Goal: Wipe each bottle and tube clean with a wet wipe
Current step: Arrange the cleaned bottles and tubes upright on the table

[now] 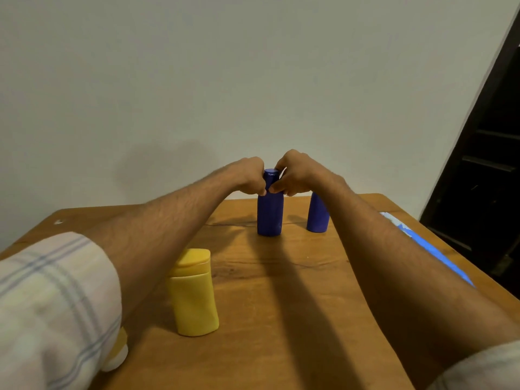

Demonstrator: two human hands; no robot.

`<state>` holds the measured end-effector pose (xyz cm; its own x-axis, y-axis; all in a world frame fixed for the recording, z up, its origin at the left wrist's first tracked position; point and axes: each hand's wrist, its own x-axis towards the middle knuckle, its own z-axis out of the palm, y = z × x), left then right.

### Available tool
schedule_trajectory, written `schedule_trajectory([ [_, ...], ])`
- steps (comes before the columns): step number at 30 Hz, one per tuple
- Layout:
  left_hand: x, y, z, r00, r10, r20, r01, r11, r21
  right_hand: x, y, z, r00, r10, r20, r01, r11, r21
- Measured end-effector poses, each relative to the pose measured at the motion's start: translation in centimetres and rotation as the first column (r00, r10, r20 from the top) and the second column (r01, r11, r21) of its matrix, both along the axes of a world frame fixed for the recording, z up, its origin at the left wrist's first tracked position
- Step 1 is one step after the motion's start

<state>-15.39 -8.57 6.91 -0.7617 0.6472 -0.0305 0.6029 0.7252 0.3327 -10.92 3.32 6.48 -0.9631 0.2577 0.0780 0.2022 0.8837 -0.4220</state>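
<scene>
A dark blue bottle (pixel 270 213) stands upright near the far edge of the wooden table (pixel 295 291). My left hand (pixel 249 175) and my right hand (pixel 295 174) both grip its neck and cap from either side. A second blue bottle (pixel 318 216) stands just to its right, its top hidden behind my right wrist. A yellow bottle (pixel 194 294) stands upright nearer to me on the left. A yellow and white tube or bottle (pixel 118 353) peeks out under my left sleeve. No wet wipe shows in either hand.
A blue and white flat pack (pixel 427 243) lies along the table's right edge, partly behind my right forearm. A plain wall rises behind the table. Dark shelving (pixel 484 170) stands at the right.
</scene>
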Motion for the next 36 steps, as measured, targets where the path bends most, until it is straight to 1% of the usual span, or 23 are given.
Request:
schedule_trajectory([
  [5, -0.2, -0.2, 0.2, 1.0, 0.005, 0.012, -0.005, 1.0, -0.007, -0.1, -0.1, 0.1, 1.0, 0.004, 0.022, -0.004, 1.0, -0.018],
  [12, 0.1, -1.6, 1.2, 0.998, 0.036, -0.049, -0.036, 0.999, 0.003, 0.7, -1.0, 0.8, 0.998, -0.014, 0.066, 0.016, 1.0, -0.026],
  [16, 1.1, -4.2, 2.9, 0.999, 0.033, -0.041, -0.033, 0.999, 0.009, 2.0, -1.8, 2.3, 0.999, -0.049, 0.013, 0.05, 0.998, -0.037],
  [19, 2.1, -6.7, 4.3, 0.998, 0.038, -0.048, -0.038, 0.999, -0.008, 3.3, -2.6, 3.9, 0.996, -0.049, -0.072, 0.05, 0.999, 0.017],
  [22, 3.6, -10.1, 5.6, 0.997, 0.04, -0.061, -0.043, 0.998, -0.046, 4.8, -4.5, 5.3, 0.986, 0.001, -0.169, 0.009, 0.998, 0.056],
  [24, 4.6, -11.8, 6.3, 0.999, 0.029, -0.04, -0.033, 0.995, -0.092, 5.7, -5.9, 6.2, 0.981, 0.059, -0.186, -0.05, 0.997, 0.052],
  [25, 5.1, -12.6, 6.6, 1.0, 0.017, -0.024, -0.02, 0.991, -0.13, 6.3, -6.9, 6.4, 0.982, 0.106, -0.157, -0.103, 0.994, 0.033],
  [27, 6.1, -14.3, 6.7, 1.0, -0.01, 0.014, 0.013, 0.977, -0.215, 7.6, -9.1, 6.7, 0.974, 0.228, -0.013, -0.229, 0.973, -0.043],
  [29, 7.0, -15.5, 6.8, 0.997, -0.037, 0.062, 0.053, 0.956, -0.287, 8.5, -11.0, 6.8, 0.935, 0.315, 0.164, -0.301, 0.948, -0.103],
  [31, 7.9, -16.5, 6.5, 0.992, -0.058, 0.114, 0.092, 0.939, -0.331, 9.1, -12.7, 6.5, 0.882, 0.366, 0.297, -0.337, 0.93, -0.145],
  [34, 9.3, -17.5, 5.6, 0.986, -0.084, 0.142, 0.129, 0.93, -0.343, 9.8, -14.6, 6.0, 0.822, 0.402, 0.403, -0.365, 0.915, -0.168],
  [36, 10.0, -17.9, 4.8, 0.985, -0.107, 0.136, 0.146, 0.936, -0.321, 10.2, -15.7, 5.5, 0.804, 0.395, 0.444, -0.374, 0.917, -0.137],
])
